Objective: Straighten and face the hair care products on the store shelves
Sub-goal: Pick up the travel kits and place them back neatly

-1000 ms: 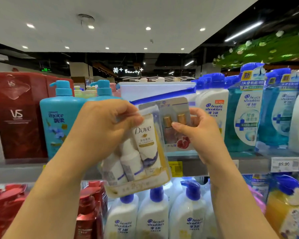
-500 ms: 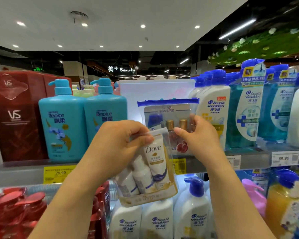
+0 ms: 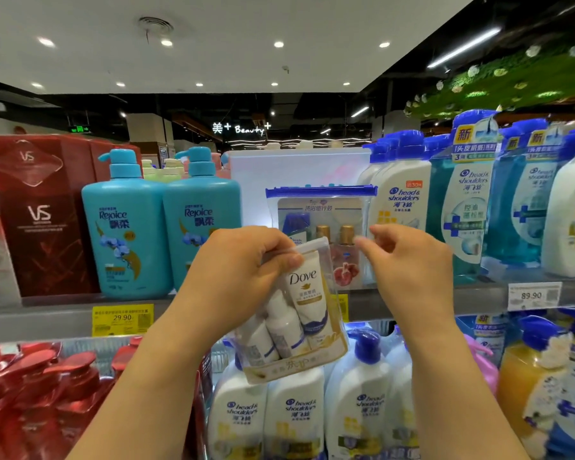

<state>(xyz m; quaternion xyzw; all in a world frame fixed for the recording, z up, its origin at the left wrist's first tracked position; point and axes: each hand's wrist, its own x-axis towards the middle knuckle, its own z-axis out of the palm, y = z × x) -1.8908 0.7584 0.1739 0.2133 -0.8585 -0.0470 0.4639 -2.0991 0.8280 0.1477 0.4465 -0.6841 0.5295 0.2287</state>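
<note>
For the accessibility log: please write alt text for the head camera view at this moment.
A person's left hand grips a clear Dove travel pouch in front of a store shelf, while the right hand hovers, fingers loosely curled, beside a blue-zip travel kit standing on the shelf. Teal Rejoice bottles stand left, Head & Shoulders bottles right.

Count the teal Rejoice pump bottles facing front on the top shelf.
2. One Rejoice bottle stands beside the red VS boxes; the second Rejoice bottle touches its right side, partly behind the left hand. More may stand hidden behind them.
</note>
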